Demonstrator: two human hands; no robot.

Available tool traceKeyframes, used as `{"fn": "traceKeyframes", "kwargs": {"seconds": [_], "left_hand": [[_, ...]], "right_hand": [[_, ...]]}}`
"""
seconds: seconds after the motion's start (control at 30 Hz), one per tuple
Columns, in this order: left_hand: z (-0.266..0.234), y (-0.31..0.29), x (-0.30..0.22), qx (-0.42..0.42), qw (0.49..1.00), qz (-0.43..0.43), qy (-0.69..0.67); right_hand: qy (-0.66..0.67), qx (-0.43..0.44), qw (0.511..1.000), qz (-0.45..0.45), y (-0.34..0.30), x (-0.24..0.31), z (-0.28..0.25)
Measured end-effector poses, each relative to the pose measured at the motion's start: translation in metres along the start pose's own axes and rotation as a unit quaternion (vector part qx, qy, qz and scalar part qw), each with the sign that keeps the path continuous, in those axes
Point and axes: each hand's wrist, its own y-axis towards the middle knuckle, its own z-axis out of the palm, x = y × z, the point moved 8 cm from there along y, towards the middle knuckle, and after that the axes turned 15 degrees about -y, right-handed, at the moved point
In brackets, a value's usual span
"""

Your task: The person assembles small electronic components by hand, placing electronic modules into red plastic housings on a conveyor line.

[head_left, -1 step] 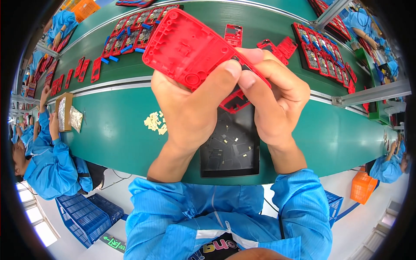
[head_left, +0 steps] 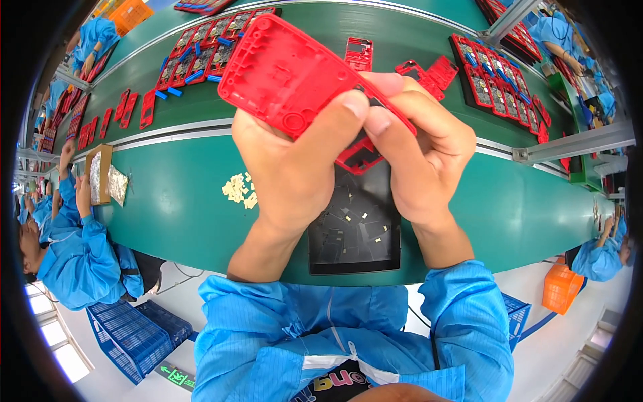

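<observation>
Red casing point(head_left: 278, 77), black tray point(head_left: 355, 266), faintly striped blue sleeves point(head_left: 469, 315).

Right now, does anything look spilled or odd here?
Perhaps the small pale pieces: they lie in a loose heap on the table, with similar bits scattered in the black tray. Spilled or placed, I can't tell. The held red case shows no obvious damage.

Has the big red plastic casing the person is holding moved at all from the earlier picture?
Yes, but only slightly: the red casing has shifted a touch to the left, judged against the unmoved black tray.
</observation>
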Motion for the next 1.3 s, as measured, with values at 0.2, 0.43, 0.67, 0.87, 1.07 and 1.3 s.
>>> {"fn": "traceKeyframes", "kwargs": {"seconds": [0.2,0.43,0.67,0.87,1.07,1.3], "left_hand": [[-0.007,0.009,-0.002,-0.045,0.999,-0.021,-0.009],[-0.021,0.022,-0.015,-0.067,0.995,0.037,-0.071],[-0.014,0.020,-0.009,-0.037,0.999,-0.021,0.005],[-0.017,0.021,-0.011,-0.047,0.999,-0.022,0.008],[-0.025,0.024,-0.015,-0.065,0.997,0.000,-0.047],[-0.025,0.021,-0.013,-0.062,0.997,-0.015,-0.046]], "right_hand": [[-0.050,-0.099,0.992,0.065,0.022,-0.025,-0.044],[-0.337,-0.040,0.918,0.203,0.036,-0.152,-0.114],[-0.295,0.106,0.893,0.323,0.005,-0.220,-0.065],[-0.520,0.042,0.832,0.188,0.029,-0.209,-0.098],[-0.585,-0.024,0.784,0.204,0.030,-0.216,-0.170],[-0.555,-0.001,0.821,0.133,0.015,-0.222,-0.142]]}}
